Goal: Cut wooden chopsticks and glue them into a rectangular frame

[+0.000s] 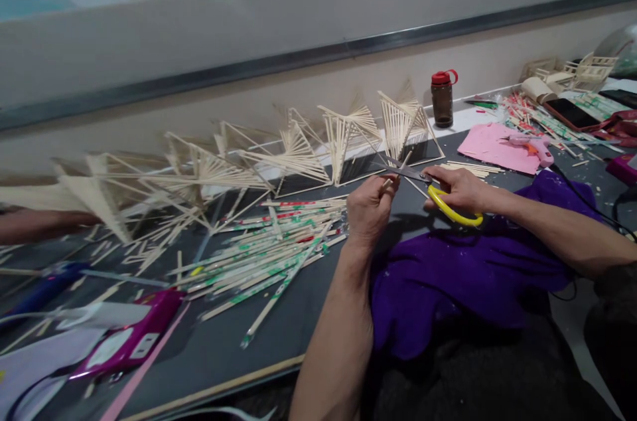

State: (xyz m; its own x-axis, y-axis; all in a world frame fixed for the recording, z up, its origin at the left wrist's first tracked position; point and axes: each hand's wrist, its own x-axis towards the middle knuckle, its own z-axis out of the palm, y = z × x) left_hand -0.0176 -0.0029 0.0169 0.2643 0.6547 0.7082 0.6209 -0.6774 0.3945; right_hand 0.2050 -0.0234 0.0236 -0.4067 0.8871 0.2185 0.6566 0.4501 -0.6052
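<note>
Yellow-handled scissors (455, 208) are held in my right hand (460, 187), their blades pointing left. My left hand (369, 208) is closed, pinching a thin wooden stick (406, 158) that rises beside the scissor blades. The blades lie just above my left fingers; whether they touch the stick is unclear. Behind my hands stand fan-shaped stick structures (402, 122), in a row along the wall. A pile of sticks (279, 245), many in green and red printed wrappers, lies left of my left hand. Loose bare sticks (475, 168) lie behind my right hand.
A purple cloth (448, 288) covers my lap and the table edge. Behind stands a red-capped bottle (442, 99). A pink glue gun (535, 147) rests on pink cloth (490, 145). At left are a magenta device (134, 335) and another person's arm (47, 225).
</note>
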